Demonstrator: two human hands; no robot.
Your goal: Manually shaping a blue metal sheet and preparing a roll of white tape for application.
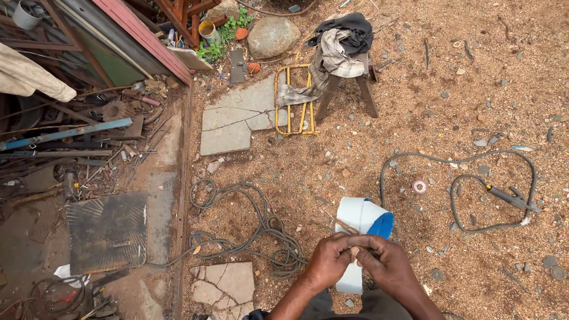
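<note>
My left hand (328,259) and my right hand (385,261) meet at the bottom centre, fingers pinched together on a thin brownish strand, likely string or wire (348,229), that runs up from between them. Directly behind the hands lies a white plastic container with a blue inside (363,218), tipped on its side on the sandy ground. What exactly sits inside the fingers is hidden.
A coiled grey cable (261,228) lies left of the hands; a welding cable with electrode holder (512,198) loops at the right. A wooden stool with clothes (344,44), a yellow metal frame (293,101), stone slabs (234,115) and a scrap-metal pile (77,148) surround.
</note>
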